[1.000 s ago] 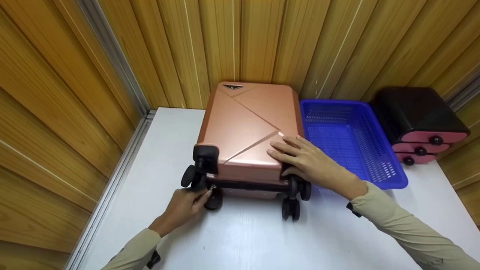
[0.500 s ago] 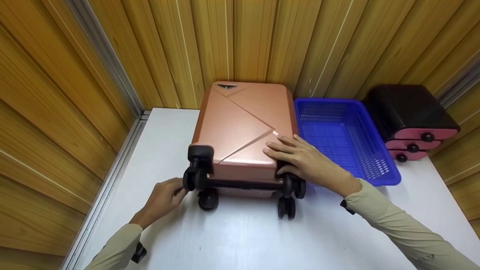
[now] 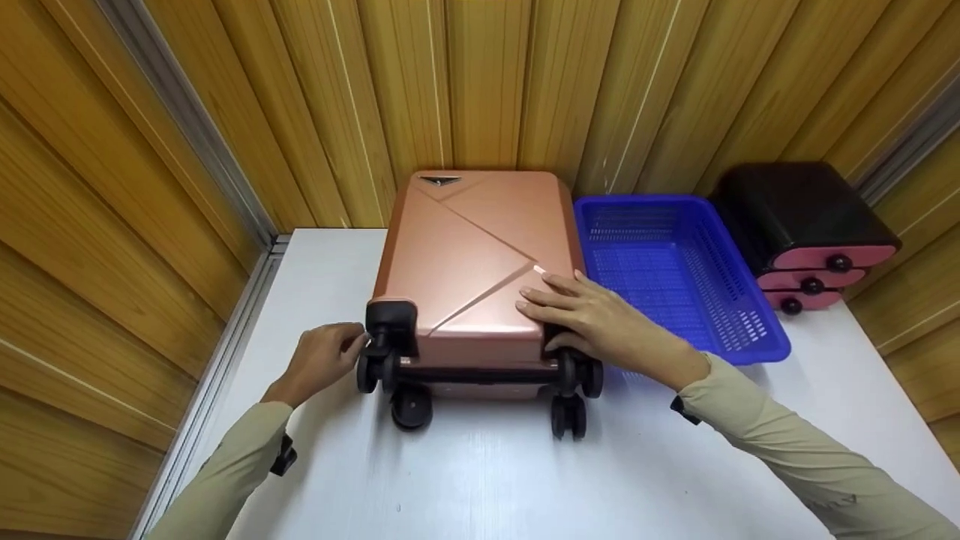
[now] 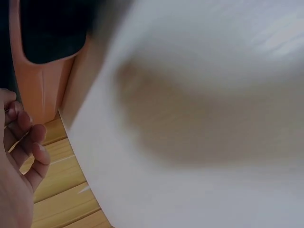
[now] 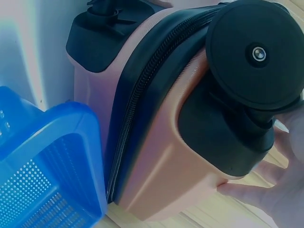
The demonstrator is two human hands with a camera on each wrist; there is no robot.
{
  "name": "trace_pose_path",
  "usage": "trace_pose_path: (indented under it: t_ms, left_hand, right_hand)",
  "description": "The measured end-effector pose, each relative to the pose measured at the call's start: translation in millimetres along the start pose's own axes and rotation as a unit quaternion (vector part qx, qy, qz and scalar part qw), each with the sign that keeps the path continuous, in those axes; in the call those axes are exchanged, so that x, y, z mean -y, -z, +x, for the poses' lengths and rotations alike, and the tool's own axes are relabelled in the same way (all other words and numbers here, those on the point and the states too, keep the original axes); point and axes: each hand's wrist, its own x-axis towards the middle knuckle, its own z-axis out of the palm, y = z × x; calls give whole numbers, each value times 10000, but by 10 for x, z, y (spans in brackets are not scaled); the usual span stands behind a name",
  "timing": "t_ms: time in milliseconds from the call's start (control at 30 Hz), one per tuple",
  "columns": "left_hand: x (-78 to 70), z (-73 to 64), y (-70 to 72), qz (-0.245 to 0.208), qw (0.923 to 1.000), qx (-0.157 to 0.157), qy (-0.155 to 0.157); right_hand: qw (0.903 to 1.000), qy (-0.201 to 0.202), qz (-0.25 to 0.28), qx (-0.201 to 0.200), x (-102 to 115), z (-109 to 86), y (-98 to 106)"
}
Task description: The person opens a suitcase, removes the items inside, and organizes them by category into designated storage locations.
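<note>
A rose-pink hard-shell suitcase [image 3: 480, 232] lies flat on the white table, its wheeled end facing me. My left hand [image 3: 319, 356] is at its left side, just beyond the upper left wheel [image 3: 375, 371]; thumb and index finger pinch at the side seam, where a small pale glint of the zipper pull shows. In the left wrist view the fingers [image 4: 35, 147] curl, and the pinch itself is cut off. My right hand [image 3: 596, 315] rests on the shell's near right corner, fingers extended, thumb by the black corner guard. The right wrist view shows the zipper [image 5: 142, 85] running around the suitcase.
A blue plastic basket [image 3: 765, 349] stands close against the suitcase's right side. Right of it is a black drawer box [image 3: 810, 202] with pink fronts. Wood-look panel walls [image 3: 487, 90] rise behind and at both sides; the white table [image 3: 480, 480] extends in front.
My left hand has moved from the wheeled end, around the left corner, and up along the left side. My right hand stays on the suitcase. The head view has shifted slightly.
</note>
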Motion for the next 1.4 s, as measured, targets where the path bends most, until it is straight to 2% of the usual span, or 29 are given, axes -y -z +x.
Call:
trace_pose_path:
  t_ms: [133,233,300,367,433,467,500,533,567,667,700,733,767,800,833,900,1000,1067,1133,1167,1233,1333,1400]
  left_hand:
    - [36,80,84,40,9996,246,94]
    - [27,101,103,41,9995,284,158]
    - [0,91,109,-2,9996,137,255]
    - [-57,88,140,-157,9990,-139,395]
    - [-165,108,219,-394,9964,-470,577]
    - [-242,129,275,-550,9943,-650,639]
    - [-335,160,339,-699,9919,-827,661]
    - [-443,196,407,-834,9893,-1005,654]
    - [-562,236,475,-933,9868,-1191,584]
    - [-958,361,645,-1053,9788,-1759,-36]
    - [-1089,402,678,-1086,9758,-1876,-299]
    - [-1215,442,699,-1149,9727,-1940,-553]
    - [-1330,483,704,-1225,9698,-1960,-782]
    - [-1434,525,697,-1283,9681,-1922,-973]
    - [-1526,572,680,-1357,9671,-1833,-1127]
    - [-1679,676,613,-1374,9689,-1526,-1383]
    - [-1865,823,442,-1010,9753,-797,-1796]
    - [-1989,892,298,-737,9742,-162,-2126]
    - [-2116,937,148,-493,9673,448,-2447]
    - [-2179,954,85,-314,9634,734,-2560]
    - [-2288,994,-34,156,9536,1102,-2797]
    - [-2423,1068,-150,881,9376,1360,-3078]
    - [-2482,1127,-210,1273,9262,1353,-3282]
  right_hand:
    - [10000,56,-5,-55,9,32,-25]
    - [9998,112,-29,-158,-2,27,-25]
    - [9997,112,29,-225,-22,17,-28]
    - [9992,-27,283,-293,-53,2,-42]
    - [9956,-368,720,-463,-87,-31,-71]
    - [9909,-626,1011,-632,-103,-52,-93]
    - [9826,-957,1338,-859,-117,-78,-111]
    - [9690,-1339,1742,-1133,-127,-106,-131]
    - [9512,-1752,2101,-1427,-133,-135,-148]
    - [8776,-2892,3143,-2176,-133,-213,-182]
    - [8540,-3216,3396,-2281,-130,-236,-188]
    - [8346,-3475,3608,-2292,-127,-254,-196]
    - [8232,-3677,3713,-2221,-123,-272,-204]
    - [8163,-3792,3804,-2126,-120,-286,-212]
    - [8155,-3869,3808,-2006,-116,-300,-220]
    - [8219,-3919,3733,-1776,-107,-332,-239]
    - [8504,-3849,3289,-1435,-73,-404,-265]
    - [8659,-3823,2997,-1196,-50,-460,-283]
    - [8739,-3784,2883,-997,-30,-498,-307]
    - [8740,-3764,2925,-942,-26,-506,-319]
    - [8746,-3755,2954,-828,-29,-504,-348]
    - [8822,-3686,2841,-719,-44,-476,-393]
    - [8914,-3679,2566,-643,-54,-456,-411]
